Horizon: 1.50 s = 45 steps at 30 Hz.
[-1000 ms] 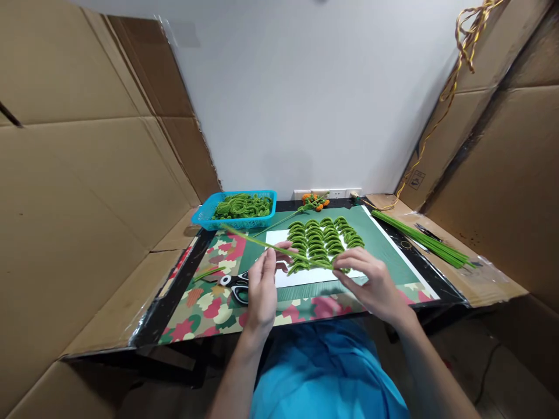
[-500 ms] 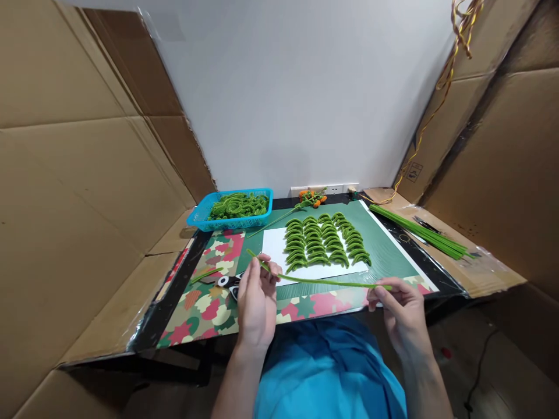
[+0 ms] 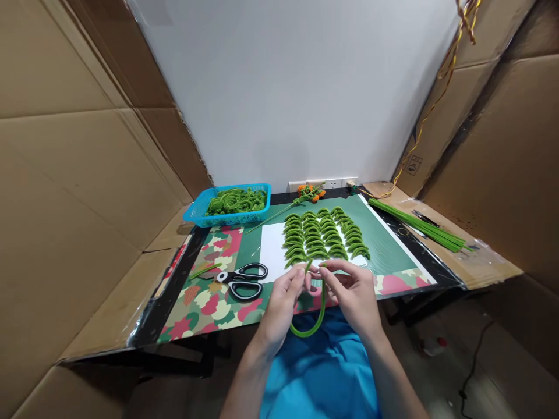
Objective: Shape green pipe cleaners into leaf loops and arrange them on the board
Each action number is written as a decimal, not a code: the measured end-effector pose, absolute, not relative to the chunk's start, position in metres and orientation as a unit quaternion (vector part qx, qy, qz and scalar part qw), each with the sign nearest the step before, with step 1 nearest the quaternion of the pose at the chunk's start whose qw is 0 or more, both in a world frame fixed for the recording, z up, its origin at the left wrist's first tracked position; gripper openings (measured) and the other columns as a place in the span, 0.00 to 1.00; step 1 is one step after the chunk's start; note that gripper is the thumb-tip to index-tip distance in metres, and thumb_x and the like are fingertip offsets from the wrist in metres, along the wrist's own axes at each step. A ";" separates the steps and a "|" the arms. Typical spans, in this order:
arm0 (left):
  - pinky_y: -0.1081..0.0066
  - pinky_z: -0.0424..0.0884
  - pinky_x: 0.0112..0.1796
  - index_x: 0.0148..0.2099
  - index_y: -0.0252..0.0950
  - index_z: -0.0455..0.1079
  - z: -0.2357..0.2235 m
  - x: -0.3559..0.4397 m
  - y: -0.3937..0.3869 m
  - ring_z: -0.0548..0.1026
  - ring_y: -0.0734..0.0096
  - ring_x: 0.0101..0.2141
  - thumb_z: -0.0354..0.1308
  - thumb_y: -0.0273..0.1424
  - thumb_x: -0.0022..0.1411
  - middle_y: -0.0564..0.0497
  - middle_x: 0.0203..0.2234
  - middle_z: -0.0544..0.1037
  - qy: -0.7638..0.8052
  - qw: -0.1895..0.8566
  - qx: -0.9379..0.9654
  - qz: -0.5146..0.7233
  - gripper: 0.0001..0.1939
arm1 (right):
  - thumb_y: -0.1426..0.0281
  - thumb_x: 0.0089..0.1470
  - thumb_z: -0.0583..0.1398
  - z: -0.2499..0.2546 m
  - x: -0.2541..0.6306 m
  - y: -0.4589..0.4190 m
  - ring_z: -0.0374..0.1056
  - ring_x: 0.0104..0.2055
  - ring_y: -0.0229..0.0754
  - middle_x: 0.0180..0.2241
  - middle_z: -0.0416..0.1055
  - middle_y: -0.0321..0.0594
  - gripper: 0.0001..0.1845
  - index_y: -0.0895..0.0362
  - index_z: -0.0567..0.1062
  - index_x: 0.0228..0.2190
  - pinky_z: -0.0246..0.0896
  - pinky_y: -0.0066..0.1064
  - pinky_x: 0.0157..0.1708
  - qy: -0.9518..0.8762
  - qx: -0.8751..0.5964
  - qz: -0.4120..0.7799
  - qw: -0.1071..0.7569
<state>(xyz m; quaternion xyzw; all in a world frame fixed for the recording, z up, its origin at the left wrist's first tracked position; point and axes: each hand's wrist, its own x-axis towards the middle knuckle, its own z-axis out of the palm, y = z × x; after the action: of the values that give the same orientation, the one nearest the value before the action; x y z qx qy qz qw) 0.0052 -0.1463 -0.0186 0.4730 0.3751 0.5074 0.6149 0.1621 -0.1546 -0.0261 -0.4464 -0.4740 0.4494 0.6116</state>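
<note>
Left hand (image 3: 279,305): fingers drawn in to a pinch, thumb and forefinger closed on one end of a fuzzy green strip (image 3: 307,335), the tip projecting above them.

Right hand (image 3: 357,295): likewise pinched, on the opposite end of the same strip; hands near each other, just apart. Strip bent into a U, its curve hanging below the hands, in front of the worktop (image 3: 142,329) edge and above blue fabric (image 3: 323,372).

Curved green pieces (image 3: 312,235), many: four columns, set on a white sheet (image 3: 271,250), the rightmost column partly over the green mat (image 3: 388,250).

Scissors, one pair (image 3: 240,273): black and white handles, lying left of the hands on a patterned section, blades pointing left. Short green cuttings (image 3: 205,272): beside the blades.

Blue basket (image 3: 227,220), one: rear left, holding a heap of looped green lengths (image 3: 238,201).

Orange flowers (image 3: 312,192), a cluster on a long green stem: rear centre, before a socket strip (image 3: 334,184).

Straight green strips (image 3: 419,226), one bundle: right side, laid slantwise. Dark slim tool (image 3: 425,218): beside the bundle; exact kind unclear.
</note>
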 end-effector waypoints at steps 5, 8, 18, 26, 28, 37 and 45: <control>0.69 0.75 0.34 0.49 0.39 0.76 -0.025 0.003 -0.149 0.79 0.64 0.35 0.67 0.49 0.66 0.46 0.38 0.80 0.387 0.675 0.404 0.480 0.20 | 0.64 0.63 0.66 -0.012 0.158 -0.145 0.75 0.33 0.45 0.37 0.80 0.42 0.07 0.50 0.86 0.38 0.69 0.33 0.28 -0.580 -0.468 0.317 0.586; 0.66 0.76 0.35 0.54 0.39 0.77 -0.024 0.006 -0.150 0.82 0.59 0.37 0.69 0.49 0.65 0.43 0.42 0.83 0.373 0.701 0.381 0.473 0.24 | 0.64 0.61 0.67 -0.010 0.160 -0.138 0.70 0.32 0.43 0.32 0.77 0.41 0.07 0.50 0.88 0.35 0.65 0.32 0.27 -0.590 -0.459 0.310 0.588; 0.69 0.75 0.36 0.42 0.38 0.74 -0.017 0.011 -0.150 0.76 0.68 0.30 0.67 0.46 0.67 0.53 0.27 0.75 0.347 0.693 0.391 0.497 0.17 | 0.58 0.48 0.76 -0.015 0.164 -0.130 0.63 0.19 0.32 0.31 0.81 0.39 0.13 0.55 0.87 0.29 0.61 0.27 0.18 -0.457 -0.356 0.544 0.607; 0.74 0.68 0.25 0.34 0.39 0.63 -0.026 0.009 -0.139 0.71 0.74 0.20 0.59 0.48 0.73 0.57 0.20 0.70 0.346 0.650 0.500 0.456 0.21 | 0.58 0.48 0.77 -0.028 0.160 -0.124 0.63 0.18 0.31 0.27 0.78 0.37 0.15 0.57 0.85 0.29 0.60 0.25 0.17 -0.425 -0.370 0.563 0.604; 0.76 0.64 0.21 0.35 0.40 0.62 -0.030 0.008 -0.137 0.68 0.76 0.15 0.58 0.49 0.73 0.59 0.18 0.68 0.350 0.643 0.505 0.457 0.21 | 0.58 0.47 0.77 -0.031 0.158 -0.123 0.64 0.18 0.32 0.25 0.77 0.36 0.16 0.57 0.85 0.29 0.61 0.24 0.17 -0.415 -0.367 0.572 0.605; 0.77 0.65 0.17 0.42 0.38 0.68 -0.029 0.007 -0.133 0.70 0.74 0.12 0.59 0.49 0.72 0.59 0.15 0.71 0.393 0.614 0.523 0.442 0.19 | 0.58 0.44 0.78 -0.042 0.152 -0.121 0.61 0.17 0.32 0.18 0.70 0.32 0.18 0.59 0.85 0.28 0.62 0.24 0.14 -0.365 -0.374 0.578 0.627; 0.77 0.61 0.16 0.36 0.34 0.74 -0.032 0.009 -0.132 0.69 0.76 0.12 0.62 0.49 0.70 0.57 0.16 0.71 0.415 0.579 0.536 0.452 0.22 | 0.59 0.43 0.79 -0.044 0.152 -0.119 0.62 0.17 0.32 0.21 0.74 0.34 0.17 0.58 0.84 0.28 0.62 0.24 0.14 -0.354 -0.368 0.571 0.642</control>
<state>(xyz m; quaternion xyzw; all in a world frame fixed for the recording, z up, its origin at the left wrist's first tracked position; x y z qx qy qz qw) 0.0094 -0.1322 -0.0316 0.5360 0.4151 0.4523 0.5795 0.1517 -0.1190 -0.0444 -0.3683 -0.3543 0.5715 0.6420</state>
